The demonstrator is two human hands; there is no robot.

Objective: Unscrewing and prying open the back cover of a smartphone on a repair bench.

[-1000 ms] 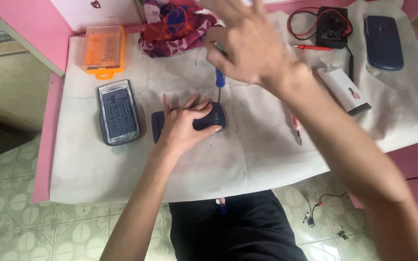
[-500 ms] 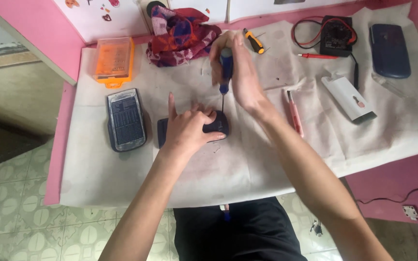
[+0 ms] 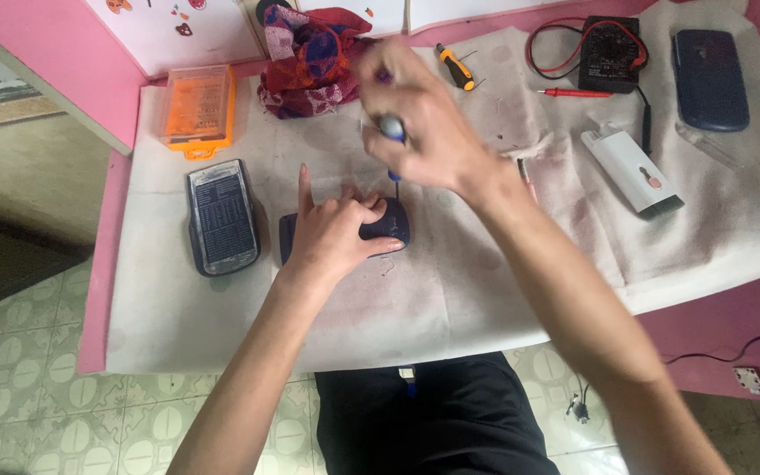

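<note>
A small home repair corner for electronics: a pink table spread with a stained white cloth carries a black multimeter with red leads, an orange screwdriver-bit case, a small screwdriver and opened handsets, above a patterned tile floor.

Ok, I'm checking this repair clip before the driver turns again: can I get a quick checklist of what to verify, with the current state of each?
1. Left hand pins the small dark device to the cloth: ok.
2. Right hand grips the blue-handled screwdriver: ok.
3. Driver stands upright over the device: ok.
4. Tip seated in a screw: cannot tell, fingers hide it.
5. Left fingers clear of the tip: cannot tell, they lie very close.
6. Orange bit case within reach: ok.
</note>
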